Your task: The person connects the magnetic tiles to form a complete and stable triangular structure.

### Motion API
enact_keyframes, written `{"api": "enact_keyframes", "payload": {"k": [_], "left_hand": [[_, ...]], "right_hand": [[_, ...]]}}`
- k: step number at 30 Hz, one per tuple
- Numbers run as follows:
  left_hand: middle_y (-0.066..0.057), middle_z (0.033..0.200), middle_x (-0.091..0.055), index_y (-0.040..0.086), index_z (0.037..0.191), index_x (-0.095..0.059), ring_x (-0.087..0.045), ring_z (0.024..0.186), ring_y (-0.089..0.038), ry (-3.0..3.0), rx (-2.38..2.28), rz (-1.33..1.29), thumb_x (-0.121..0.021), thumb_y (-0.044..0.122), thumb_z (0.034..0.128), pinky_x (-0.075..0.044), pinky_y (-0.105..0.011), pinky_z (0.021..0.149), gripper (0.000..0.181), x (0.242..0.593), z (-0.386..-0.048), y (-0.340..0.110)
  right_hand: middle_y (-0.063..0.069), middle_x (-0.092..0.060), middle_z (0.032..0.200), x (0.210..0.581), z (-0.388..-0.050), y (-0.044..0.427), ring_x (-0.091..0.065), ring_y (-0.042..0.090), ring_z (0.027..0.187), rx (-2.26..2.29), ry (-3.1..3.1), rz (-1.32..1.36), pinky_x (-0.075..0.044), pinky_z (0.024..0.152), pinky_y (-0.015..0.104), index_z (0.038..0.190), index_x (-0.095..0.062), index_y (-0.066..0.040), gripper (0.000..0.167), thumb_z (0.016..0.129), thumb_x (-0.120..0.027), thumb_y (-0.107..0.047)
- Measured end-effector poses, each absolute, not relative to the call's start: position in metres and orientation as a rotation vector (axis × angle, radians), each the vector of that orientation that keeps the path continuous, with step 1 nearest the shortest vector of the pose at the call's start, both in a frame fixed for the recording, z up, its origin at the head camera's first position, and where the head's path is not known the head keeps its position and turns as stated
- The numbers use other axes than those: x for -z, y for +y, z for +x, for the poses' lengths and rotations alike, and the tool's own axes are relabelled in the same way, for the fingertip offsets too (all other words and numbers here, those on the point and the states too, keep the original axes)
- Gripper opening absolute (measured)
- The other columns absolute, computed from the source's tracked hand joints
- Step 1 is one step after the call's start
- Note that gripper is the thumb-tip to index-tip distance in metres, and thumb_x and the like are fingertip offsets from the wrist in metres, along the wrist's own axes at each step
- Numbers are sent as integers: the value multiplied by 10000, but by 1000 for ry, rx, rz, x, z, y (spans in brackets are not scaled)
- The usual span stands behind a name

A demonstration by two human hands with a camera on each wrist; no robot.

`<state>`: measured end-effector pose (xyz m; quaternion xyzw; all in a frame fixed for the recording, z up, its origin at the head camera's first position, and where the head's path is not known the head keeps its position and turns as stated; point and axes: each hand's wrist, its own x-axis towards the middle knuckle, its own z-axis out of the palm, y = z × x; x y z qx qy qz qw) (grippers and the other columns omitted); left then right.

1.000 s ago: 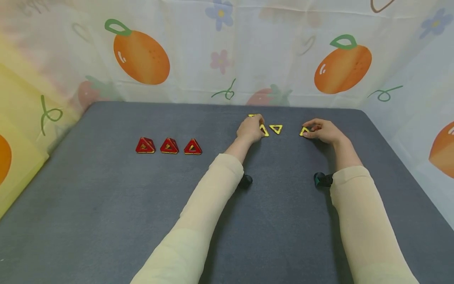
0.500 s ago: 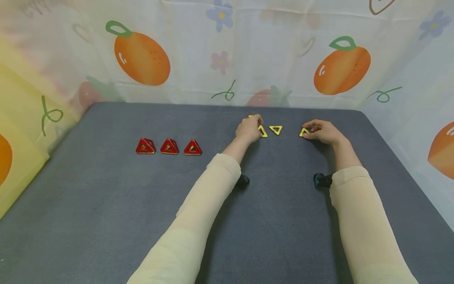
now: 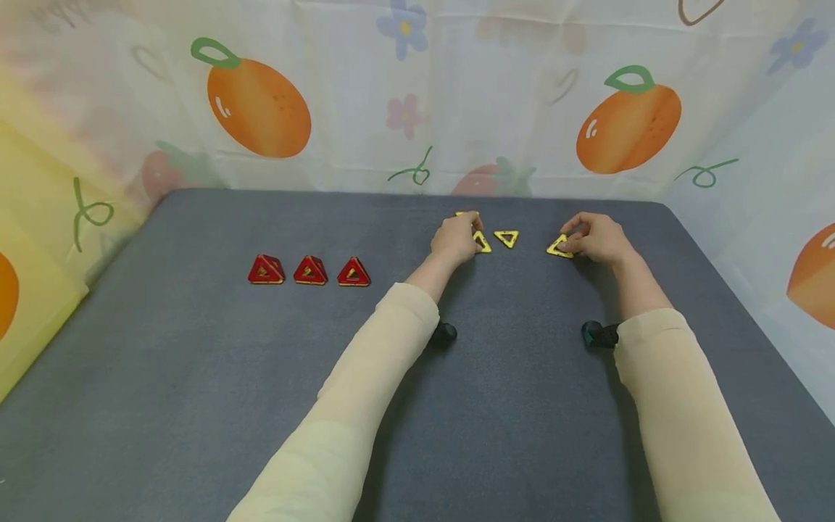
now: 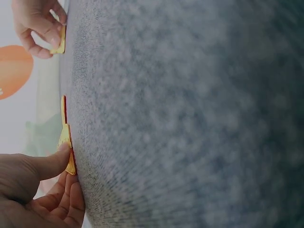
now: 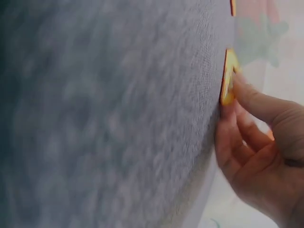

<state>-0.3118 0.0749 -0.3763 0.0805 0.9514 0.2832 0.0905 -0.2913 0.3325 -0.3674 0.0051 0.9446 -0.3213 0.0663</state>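
In the head view my left hand (image 3: pixel 453 239) is at the back of the table, pinching a flat yellow triangular tile (image 3: pixel 483 243) with a triangular hole. The left wrist view shows the thumb on this tile (image 4: pixel 71 164) and the other fingers curled beside it. A second yellow tile (image 3: pixel 506 234) lies just to the right, and another (image 3: pixel 468 213) is partly hidden behind the left hand. Farther right, my right hand (image 3: pixel 599 238) pinches a yellow triangular tile (image 3: pixel 551 251) by its right side. In the right wrist view that tile (image 5: pixel 228 78) shows a red underside, close to the tabletop.
Three red triangular pieces, a left one (image 3: pixel 266 270), a middle one (image 3: pixel 310 270) and a right one (image 3: pixel 354 272), stand in a row on the grey table (image 3: pixel 196 362). A fruit-printed curtain (image 3: pixel 352 94) hangs behind the table's back edge.
My right hand has shifted the tile slightly left and nearer, and more of it shows now. My left hand has slid a little left with its tile.
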Motion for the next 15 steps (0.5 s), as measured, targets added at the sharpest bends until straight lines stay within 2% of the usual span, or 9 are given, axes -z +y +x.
{"api": "enact_keyframes", "payload": {"k": [2, 4, 10, 15], "left_hand": [[7, 1298, -624, 236, 1260, -603, -634, 1083, -211, 2824, -848, 247, -719, 214, 904, -547, -370, 820, 375, 376, -312, 75], [7, 1317, -618, 237, 1277, -597, -634, 1093, -214, 2818, -848, 257, -713, 214, 910, -546, -369, 823, 386, 377, -312, 75], [-1, 1315, -616, 229, 1286, -589, -634, 1094, -213, 2814, -838, 289, -693, 217, 924, -546, -361, 832, 377, 378, -313, 75], [-24, 1288, -629, 198, 1280, -586, -631, 1111, -220, 2817, -827, 333, -689, 222, 927, -541, -363, 882, 369, 379, -313, 71]], "right_hand": [[35, -669, 913, 364, -290, 332, -635, 55, 755, 1007, 2817, -14, -538, 695, 215, 1200, -589, 2, 355, 912, -713, -164], [29, -689, 909, 360, -288, 328, -651, 29, 731, 1041, 2762, -64, -577, 704, 228, 1195, -588, 18, 341, 916, -705, -140], [80, -702, 937, 346, -273, 298, -681, 135, 817, 1025, 2550, -306, -595, 835, 367, 1219, -592, 9, 326, 944, -670, -148], [80, -680, 866, 346, -254, 261, -684, 168, 813, 1022, 2325, -521, -590, 816, 349, 1177, -614, 4, 287, 933, -681, -132]]}}
